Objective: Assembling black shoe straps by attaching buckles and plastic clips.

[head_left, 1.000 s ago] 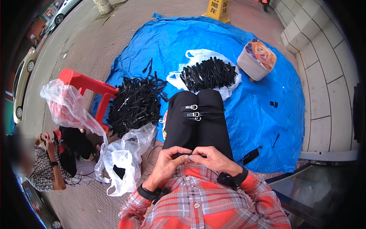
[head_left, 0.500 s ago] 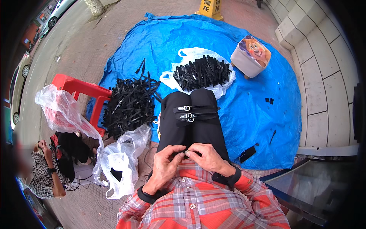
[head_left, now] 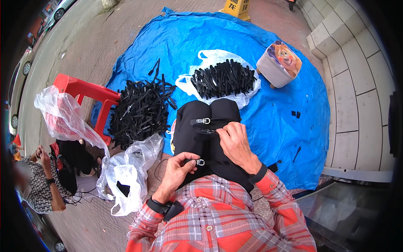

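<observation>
A short black strap with a silver buckle sticks out between the thumb and fingers of my left hand, above my lap. My right hand reaches forward over my thighs. Its thumb and fingertips close on the end of another black buckle strap that lies across my black trousers. Just beyond that one, a second buckle strap rests on my knees, touched by neither hand.
On the blue tarp are a loose heap of black straps, a white bag under neatly stacked straps, and a cartoon-printed stool. A red stool and plastic bags stand left, near another person.
My hands have parted from their pinch near my waist. The right hand has moved forward to a strap on my lap; the left keeps a strap, its buckle now showing.
</observation>
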### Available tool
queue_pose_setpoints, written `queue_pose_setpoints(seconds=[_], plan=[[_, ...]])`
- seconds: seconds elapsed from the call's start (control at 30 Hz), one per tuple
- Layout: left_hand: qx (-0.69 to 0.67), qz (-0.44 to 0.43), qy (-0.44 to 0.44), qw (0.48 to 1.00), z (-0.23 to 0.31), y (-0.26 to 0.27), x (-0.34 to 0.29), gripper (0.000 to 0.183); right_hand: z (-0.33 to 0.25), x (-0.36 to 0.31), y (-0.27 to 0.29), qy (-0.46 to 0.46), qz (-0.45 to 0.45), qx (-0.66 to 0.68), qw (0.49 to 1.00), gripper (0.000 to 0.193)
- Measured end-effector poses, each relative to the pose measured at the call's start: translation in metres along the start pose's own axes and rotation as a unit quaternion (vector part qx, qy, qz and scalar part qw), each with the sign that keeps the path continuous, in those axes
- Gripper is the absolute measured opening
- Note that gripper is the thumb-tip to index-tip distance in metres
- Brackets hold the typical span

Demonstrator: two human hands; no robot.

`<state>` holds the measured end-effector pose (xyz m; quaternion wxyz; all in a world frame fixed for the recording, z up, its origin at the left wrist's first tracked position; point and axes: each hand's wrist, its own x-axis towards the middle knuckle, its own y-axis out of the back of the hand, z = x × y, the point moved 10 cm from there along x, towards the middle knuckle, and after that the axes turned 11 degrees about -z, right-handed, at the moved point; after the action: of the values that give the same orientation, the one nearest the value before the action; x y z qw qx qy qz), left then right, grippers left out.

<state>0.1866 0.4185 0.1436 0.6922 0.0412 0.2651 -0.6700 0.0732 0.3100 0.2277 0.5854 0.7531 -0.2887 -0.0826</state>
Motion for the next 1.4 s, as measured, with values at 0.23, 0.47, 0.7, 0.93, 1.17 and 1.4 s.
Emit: queue_pose_setpoints(seconds=[0.23, 0.47, 0.7, 0.93, 1.17, 1.4], plan=[[-0.033, -0.042, -0.002, 0.999, -0.004, 0.000, -0.001, 0.015, 0.001, -0.010, 0.020, -0.026, 0.013, 0.157, 0.987, 0.032], [-0.083, -0.030, -0.006, 0.996, -0.005, 0.005, 0.005, 0.014, 0.003, 0.005, -0.006, -0.050, -0.081, 0.090, 0.991, 0.040], [-0.089, -0.043, -0.007, 0.995, -0.001, -0.001, 0.010, 0.012, 0.013, 0.009, -0.008, -0.032, -0.087, 0.011, 0.996, 0.038], [-0.077, -0.044, -0.011, 0.996, 0.000, 0.003, 0.015, 0.015, 0.015, 0.029, -0.006, -0.103, -0.074, 0.078, 0.989, 0.044], [-0.141, -0.028, -0.010, 0.990, 0.001, 0.004, 0.016, 0.014, 0.004, 0.027, 0.023, -0.034, 0.010, 0.021, 0.999, 0.016], [-0.061, -0.057, -0.080, 0.993, 0.051, -0.023, 0.010, 0.012, -0.033, -0.028, -0.027, -0.183, -0.250, 0.695, 0.649, 0.032]])
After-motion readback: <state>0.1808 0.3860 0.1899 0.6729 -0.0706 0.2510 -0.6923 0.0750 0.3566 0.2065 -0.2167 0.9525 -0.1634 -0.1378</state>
